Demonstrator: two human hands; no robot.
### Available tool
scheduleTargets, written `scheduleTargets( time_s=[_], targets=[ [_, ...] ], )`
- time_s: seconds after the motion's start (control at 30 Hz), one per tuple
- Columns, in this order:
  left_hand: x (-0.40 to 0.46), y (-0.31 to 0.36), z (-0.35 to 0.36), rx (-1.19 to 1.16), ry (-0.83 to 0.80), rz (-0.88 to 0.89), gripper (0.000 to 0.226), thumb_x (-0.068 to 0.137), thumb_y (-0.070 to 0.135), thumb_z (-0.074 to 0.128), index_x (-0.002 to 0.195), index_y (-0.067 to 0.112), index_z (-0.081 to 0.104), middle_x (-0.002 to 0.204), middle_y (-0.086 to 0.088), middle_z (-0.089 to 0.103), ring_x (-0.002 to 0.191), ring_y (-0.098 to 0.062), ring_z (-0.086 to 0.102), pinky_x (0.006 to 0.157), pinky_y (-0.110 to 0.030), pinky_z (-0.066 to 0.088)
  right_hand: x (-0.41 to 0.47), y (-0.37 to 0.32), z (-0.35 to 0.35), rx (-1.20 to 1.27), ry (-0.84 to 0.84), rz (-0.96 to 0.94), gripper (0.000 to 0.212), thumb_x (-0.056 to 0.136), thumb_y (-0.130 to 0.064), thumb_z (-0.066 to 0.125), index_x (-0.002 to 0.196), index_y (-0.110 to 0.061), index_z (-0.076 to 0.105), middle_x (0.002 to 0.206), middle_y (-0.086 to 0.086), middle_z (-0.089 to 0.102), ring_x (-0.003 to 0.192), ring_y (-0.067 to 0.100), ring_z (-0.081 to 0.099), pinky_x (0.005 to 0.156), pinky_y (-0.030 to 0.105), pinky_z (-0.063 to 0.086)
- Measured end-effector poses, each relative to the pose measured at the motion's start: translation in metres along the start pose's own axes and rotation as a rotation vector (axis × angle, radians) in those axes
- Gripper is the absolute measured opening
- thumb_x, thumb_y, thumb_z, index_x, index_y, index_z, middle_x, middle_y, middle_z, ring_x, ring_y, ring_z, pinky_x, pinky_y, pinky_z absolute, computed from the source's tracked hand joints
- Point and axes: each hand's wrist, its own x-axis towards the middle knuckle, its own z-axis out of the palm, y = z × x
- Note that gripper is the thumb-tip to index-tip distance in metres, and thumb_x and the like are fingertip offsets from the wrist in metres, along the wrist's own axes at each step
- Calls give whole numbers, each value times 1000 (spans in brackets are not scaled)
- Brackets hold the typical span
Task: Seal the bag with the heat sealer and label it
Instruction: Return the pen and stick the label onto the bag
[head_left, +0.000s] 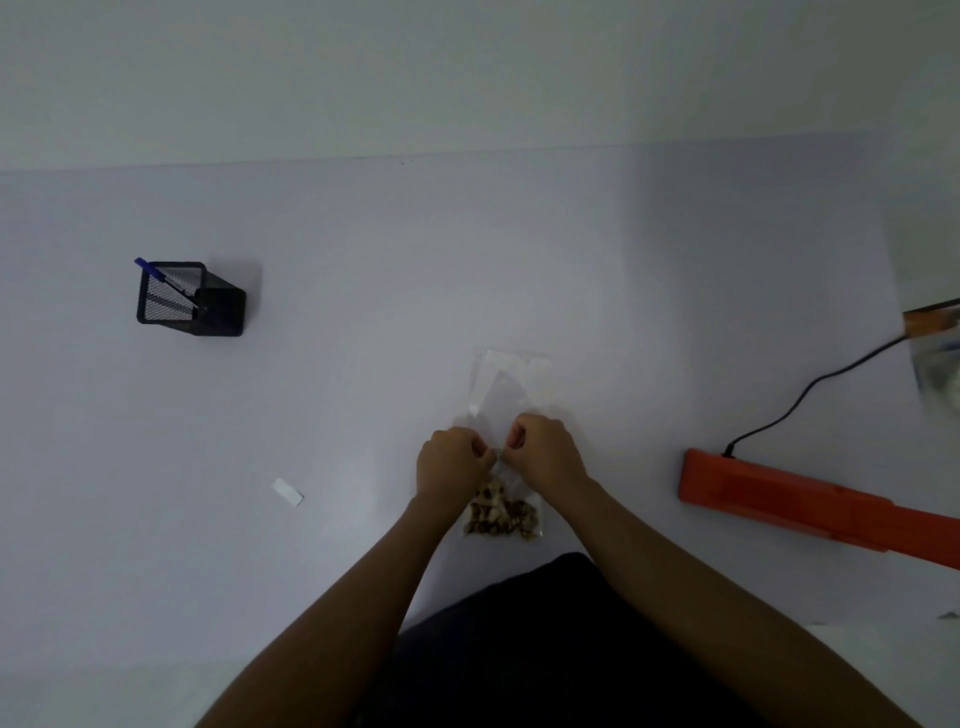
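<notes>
Head view, looking down on the white table (571, 270). Your left hand (451, 460) and your right hand (545, 452) met over the clear plastic bag (506, 395), which lay flat at the near centre of the table, just beyond your dark-clothed lap. Both hands had their fingers curled inward, and each pinched the film at about the bag's middle, the two pinches nearly touching one another. The near end of the bag held a cluster of brown and pale nuts (501, 514), seen between your forearms; the far end, flat and without contents, stretched away from you past your knuckles. The orange heat sealer (810, 501) lay to the right, well apart from the bag, with its long body running off the right edge of the view and a black cord (810, 389) leading from its far left corner toward the far right. A small white label (287, 491) lay flat on the table to the left of your left hand, near but not touching it. Farther left and farther away stood a black mesh pen holder (192, 300), with a blue pen (163, 278) leaning inside it. At the right edge a partly cut-off package (935, 338) showed, too blurred to identify.
</notes>
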Motion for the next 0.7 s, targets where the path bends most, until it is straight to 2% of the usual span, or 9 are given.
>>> scheduleTargets(
  time_s=[0.1, 0.17, 0.3, 0.47, 0.6, 0.7],
  targets=[
    [-2, 3, -2, 76, 23, 6, 26, 83, 40, 69, 67, 20, 70, 61, 6, 66, 55, -10, 62, 57, -30, 57, -1, -2, 0, -7, 33, 57, 20, 75, -14, 70, 70, -19, 51, 72, 1, 60, 60, 17, 56, 49, 26, 38],
    [-1, 1, -3, 71, 34, -25, 26, 81, 44, 72, 70, 20, 67, 65, 7, 65, 60, -11, 62, 60, -31, 56, -1, 1, -1, 14, 40, 72, 24, 75, -18, 73, 70, -19, 50, 72, 1, 60, 60, 17, 56, 49, 25, 36],
    [3, -8, -6, -11, 22, -119, 31, 74, 52, 77, 70, 25, 62, 66, 10, 63, 63, -9, 61, 55, -26, 48, 0, 12, -6, 70, 37, 117, 31, 74, -26, 82, 69, -18, 52, 67, -2, 58, 56, 12, 52, 48, 26, 37],
    [7, -6, -7, -41, -14, -166, 28, 74, 47, 80, 67, 25, 64, 64, 11, 63, 62, -9, 61, 49, -22, 41, -3, 21, -2, 132, 68, 121, 30, 74, -23, 83, 71, -12, 56, 68, 2, 62, 60, 18, 58, 57, 37, 52],
    [7, -5, -7, -80, -25, -191, 26, 74, 42, 81, 66, 22, 65, 63, 9, 64, 62, -9, 62, 53, -22, 44, -4, 20, -1, 146, 62, 126, 24, 76, -20, 78, 71, -14, 56, 69, -1, 61, 62, 16, 58, 58, 33, 51],
    [6, -5, -7, -98, -23, -200, 22, 76, 39, 79, 67, 22, 67, 64, 8, 65, 61, -9, 62, 55, -22, 46, -7, 16, 0, 120, 55, 120, 23, 76, -29, 68, 69, -18, 50, 68, -2, 55, 61, 18, 54, 51, 31, 43]
  ],
)
